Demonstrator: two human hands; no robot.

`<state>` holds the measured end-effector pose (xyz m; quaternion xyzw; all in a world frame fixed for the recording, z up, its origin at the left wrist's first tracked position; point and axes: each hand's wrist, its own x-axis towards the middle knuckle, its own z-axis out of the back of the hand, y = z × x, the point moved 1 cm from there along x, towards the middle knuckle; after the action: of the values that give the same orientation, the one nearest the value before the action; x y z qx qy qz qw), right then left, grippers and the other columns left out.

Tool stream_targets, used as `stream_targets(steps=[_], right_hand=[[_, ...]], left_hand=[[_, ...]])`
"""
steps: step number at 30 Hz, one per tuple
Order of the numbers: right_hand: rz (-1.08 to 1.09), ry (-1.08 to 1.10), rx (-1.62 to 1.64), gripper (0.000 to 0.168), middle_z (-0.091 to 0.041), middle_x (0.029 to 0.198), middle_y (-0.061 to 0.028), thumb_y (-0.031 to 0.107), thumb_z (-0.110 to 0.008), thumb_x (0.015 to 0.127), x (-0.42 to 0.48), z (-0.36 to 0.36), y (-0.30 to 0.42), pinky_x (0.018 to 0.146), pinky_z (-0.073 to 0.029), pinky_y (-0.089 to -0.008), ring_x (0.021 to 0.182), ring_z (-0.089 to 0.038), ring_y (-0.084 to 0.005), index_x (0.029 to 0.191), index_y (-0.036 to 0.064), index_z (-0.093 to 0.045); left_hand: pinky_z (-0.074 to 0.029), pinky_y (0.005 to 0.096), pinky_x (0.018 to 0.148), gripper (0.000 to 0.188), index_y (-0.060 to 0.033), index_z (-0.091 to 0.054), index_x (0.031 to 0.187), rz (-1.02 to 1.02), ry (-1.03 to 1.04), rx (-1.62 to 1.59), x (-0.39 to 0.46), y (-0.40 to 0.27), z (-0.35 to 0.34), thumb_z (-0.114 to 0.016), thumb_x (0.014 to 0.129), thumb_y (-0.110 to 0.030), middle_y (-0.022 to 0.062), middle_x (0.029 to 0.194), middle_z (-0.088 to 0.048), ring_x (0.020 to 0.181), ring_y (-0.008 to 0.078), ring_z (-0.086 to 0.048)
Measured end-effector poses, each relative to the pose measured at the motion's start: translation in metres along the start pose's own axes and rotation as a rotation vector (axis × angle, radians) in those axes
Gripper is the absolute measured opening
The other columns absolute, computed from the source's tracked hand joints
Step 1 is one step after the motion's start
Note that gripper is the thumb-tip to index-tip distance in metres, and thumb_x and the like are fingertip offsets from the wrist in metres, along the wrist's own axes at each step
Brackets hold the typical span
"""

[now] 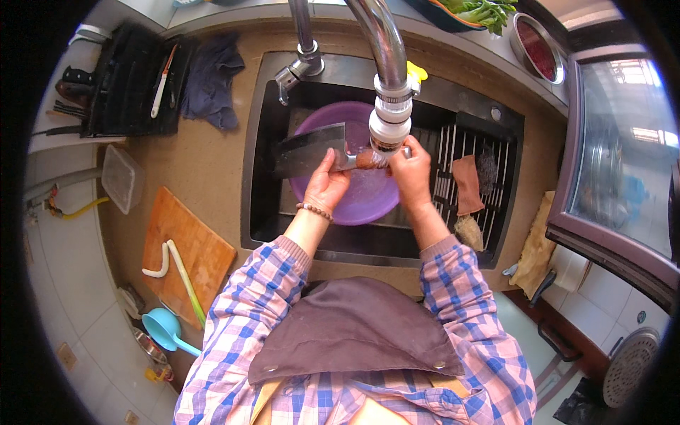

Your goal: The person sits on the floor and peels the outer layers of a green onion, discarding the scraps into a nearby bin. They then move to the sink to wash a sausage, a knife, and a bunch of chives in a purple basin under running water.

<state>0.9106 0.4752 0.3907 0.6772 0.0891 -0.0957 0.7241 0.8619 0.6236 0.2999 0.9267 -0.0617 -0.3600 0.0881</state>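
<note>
A Chinese cleaver (pixel 313 151) is held level over a purple plastic basin (pixel 366 210) in the dark sink, its broad blade pointing left. My left hand (pixel 328 186) grips it at the heel of the blade, thumb on the near face. At the end of the wooden handle (pixel 367 159), my right hand (pixel 414 172) closes its fingers; part of them is behind the faucet's white nozzle (pixel 390 119). Water runs over the handle from the nozzle and into the basin.
A wire rack (pixel 446 159) in the sink bears a brown cloth (pixel 467 183) and a steel scourer (pixel 486 172). Left lie a dark towel (pixel 212 79), a knife holder (pixel 127 85) and a cutting board (pixel 186 239) with a scallion (pixel 183 276). A window (pixel 621 143) juts in at right.
</note>
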Motion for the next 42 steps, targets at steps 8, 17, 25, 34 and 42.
stream_targets(steps=[8, 17, 25, 34, 42], right_hand=[[0.108, 0.157, 0.236, 0.021, -0.06, 0.091, -0.0044, 0.004, -0.065, 0.071, -0.025, -0.047, -0.012, 0.076, -0.044, -0.025, 0.083, -0.057, -0.0118, 0.09, 0.001, -0.059], [-0.053, -0.019, 0.343, 0.028, -0.061, 0.092, -0.0049, 0.004, -0.067, 0.071, -0.021, -0.016, 0.005, 0.073, -0.047, -0.0251, 0.083, -0.058, -0.0119, 0.096, 0.0, -0.058], [0.056, -0.075, 0.397, 0.031, -0.057, 0.101, -0.0142, -0.001, -0.059, 0.076, -0.051, 0.048, 0.05, 0.068, -0.054, -0.0316, 0.088, -0.057, -0.0206, 0.104, -0.001, -0.047], [0.253, 0.164, -0.269, 0.028, -0.058, 0.087, -0.0055, -0.002, -0.067, 0.068, -0.102, 0.058, 0.075, 0.069, -0.045, -0.0248, 0.078, -0.056, -0.0123, 0.093, 0.0, -0.057], [0.583, 0.504, -0.471, 0.022, -0.059, 0.079, -0.0078, 0.005, -0.073, 0.062, -0.125, -0.002, 0.105, 0.063, -0.047, -0.0297, 0.071, -0.059, -0.0187, 0.077, 0.002, -0.057]], left_hand=[[-0.041, 0.035, 0.092, 0.019, -0.0071, -0.054, 0.099, -0.026, 0.119, 0.115, -0.02, 0.025, -0.036, -0.056, 0.084, -0.02, 0.0058, 0.1, -0.056, 0.096, 0.0189, -0.052], [-0.037, 0.0371, 0.092, 0.034, -0.0061, -0.048, 0.113, 0.158, 0.26, 0.577, -0.039, 0.047, -0.057, -0.039, 0.092, -0.031, 0.0091, 0.112, -0.053, 0.104, 0.0208, -0.049], [-0.047, 0.0348, 0.083, 0.031, 0.001, -0.045, 0.115, -0.12, 0.067, 0.993, -0.08, -0.011, -0.09, -0.047, 0.088, -0.013, 0.0132, 0.106, -0.056, 0.094, 0.0235, -0.057], [-0.04, 0.0311, 0.074, 0.036, -0.0062, -0.039, 0.117, -0.629, -0.086, 1.16, -0.039, -0.047, -0.124, -0.044, 0.082, -0.004, 0.0012, 0.095, -0.041, 0.083, 0.0125, -0.04], [-0.017, 0.0284, 0.104, 0.075, 0.0012, 0.006, 0.136, -0.468, 0.052, 1.382, -0.054, -0.025, -0.156, -0.037, 0.074, 0.003, 0.0158, 0.142, -0.016, 0.132, 0.0227, -0.014]])
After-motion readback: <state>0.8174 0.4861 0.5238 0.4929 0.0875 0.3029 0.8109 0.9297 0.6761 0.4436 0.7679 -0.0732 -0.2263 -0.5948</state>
